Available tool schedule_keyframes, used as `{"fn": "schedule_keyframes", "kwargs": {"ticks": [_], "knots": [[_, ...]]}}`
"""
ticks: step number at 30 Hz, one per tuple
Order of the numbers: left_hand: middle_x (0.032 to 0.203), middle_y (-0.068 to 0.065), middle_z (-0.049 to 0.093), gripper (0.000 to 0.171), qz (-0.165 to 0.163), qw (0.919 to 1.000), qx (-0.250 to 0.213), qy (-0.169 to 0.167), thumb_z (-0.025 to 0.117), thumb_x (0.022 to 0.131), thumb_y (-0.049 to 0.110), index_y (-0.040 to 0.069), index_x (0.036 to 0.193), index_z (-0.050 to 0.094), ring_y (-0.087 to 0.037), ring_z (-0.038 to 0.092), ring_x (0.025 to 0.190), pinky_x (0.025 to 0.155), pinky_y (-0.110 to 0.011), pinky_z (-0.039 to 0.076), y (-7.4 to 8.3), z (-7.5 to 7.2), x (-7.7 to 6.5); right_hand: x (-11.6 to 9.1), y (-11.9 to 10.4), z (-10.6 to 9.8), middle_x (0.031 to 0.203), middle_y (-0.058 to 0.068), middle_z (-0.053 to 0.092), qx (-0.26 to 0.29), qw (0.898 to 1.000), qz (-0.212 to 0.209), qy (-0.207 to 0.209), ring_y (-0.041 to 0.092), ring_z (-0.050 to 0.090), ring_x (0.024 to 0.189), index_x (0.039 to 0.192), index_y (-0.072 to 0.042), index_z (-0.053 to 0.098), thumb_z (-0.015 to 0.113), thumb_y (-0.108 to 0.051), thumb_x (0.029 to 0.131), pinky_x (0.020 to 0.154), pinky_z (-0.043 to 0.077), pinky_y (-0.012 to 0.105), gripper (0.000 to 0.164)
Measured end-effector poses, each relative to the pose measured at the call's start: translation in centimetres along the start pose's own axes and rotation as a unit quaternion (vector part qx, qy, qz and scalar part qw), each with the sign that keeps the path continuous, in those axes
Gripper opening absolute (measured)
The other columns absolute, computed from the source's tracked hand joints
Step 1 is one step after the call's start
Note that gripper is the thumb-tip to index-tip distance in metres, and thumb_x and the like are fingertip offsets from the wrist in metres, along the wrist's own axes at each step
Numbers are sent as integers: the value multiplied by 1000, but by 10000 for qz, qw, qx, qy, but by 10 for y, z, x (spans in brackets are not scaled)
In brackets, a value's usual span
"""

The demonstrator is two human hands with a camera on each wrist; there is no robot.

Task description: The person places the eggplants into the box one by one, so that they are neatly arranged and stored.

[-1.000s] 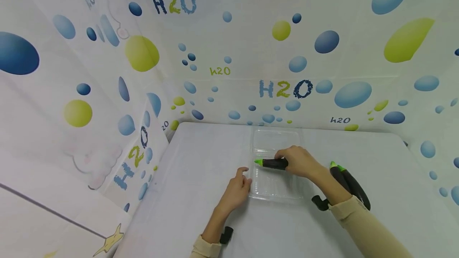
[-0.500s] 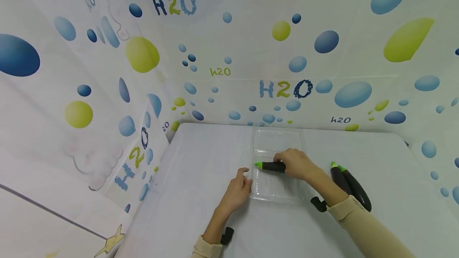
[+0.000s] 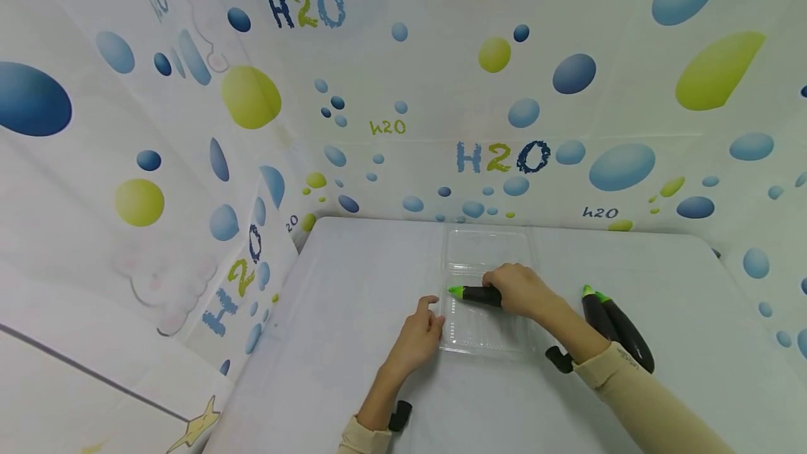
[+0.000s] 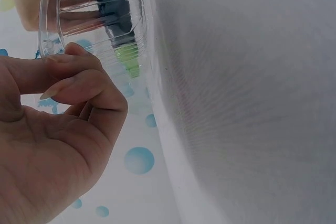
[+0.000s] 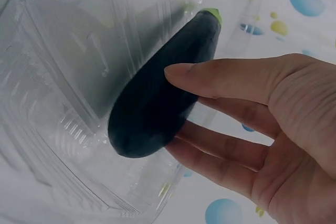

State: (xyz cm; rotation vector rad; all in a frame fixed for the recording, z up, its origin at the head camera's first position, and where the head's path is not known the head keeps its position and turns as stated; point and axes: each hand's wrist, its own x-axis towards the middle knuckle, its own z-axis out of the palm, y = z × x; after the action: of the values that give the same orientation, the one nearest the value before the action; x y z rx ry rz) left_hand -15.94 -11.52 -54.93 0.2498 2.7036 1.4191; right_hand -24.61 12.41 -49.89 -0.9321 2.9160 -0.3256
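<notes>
My right hand holds a dark eggplant with a bright green cap, low over the clear plastic container. In the right wrist view the thumb lies across the top of the eggplant, with fingers curled beneath. The cap points left. My left hand is at the container's left side; in the left wrist view its thumb and bent fingers pinch the container's rim. Through the clear wall, the eggplant shows dark and green.
Two more eggplants, a nearer one and a longer one, lie side by side right of my right forearm. The white table meets a printed backdrop at the rear and left. A black wrist camera sits below the right wrist.
My right hand has come slightly down and toward me with the eggplant, which now lies a little lower over the container. The left hand keeps its place.
</notes>
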Motion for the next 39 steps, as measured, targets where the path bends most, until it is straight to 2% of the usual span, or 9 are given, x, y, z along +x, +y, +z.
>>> {"fn": "schedule_keyframes", "kwargs": {"ticks": [12,19,39], "knots": [[77,4,58,42,46,10000,20,22,53,108,12,-5,145,44,-7,49,60,53,-23,40,1,0,-1,-1,0,1,99,6,77,-292,9995,6,77,19,67,83,107,-10,79,77,11,80,80,57,44,35],[77,4,58,42,36,10000,7,25,53,108,12,-5,145,44,-7,49,60,53,-24,41,1,1,0,-2,-1,-3,101,8,78,-451,9987,-17,225,25,72,88,110,-10,79,78,10,77,77,58,45,38],[77,3,59,43,9,10000,59,18,53,109,12,-5,146,44,-8,50,61,54,-24,42,2,1,0,-5,-2,-8,108,8,77,-328,9991,17,255,29,73,96,114,-11,78,79,5,78,75,59,45,39]]}}
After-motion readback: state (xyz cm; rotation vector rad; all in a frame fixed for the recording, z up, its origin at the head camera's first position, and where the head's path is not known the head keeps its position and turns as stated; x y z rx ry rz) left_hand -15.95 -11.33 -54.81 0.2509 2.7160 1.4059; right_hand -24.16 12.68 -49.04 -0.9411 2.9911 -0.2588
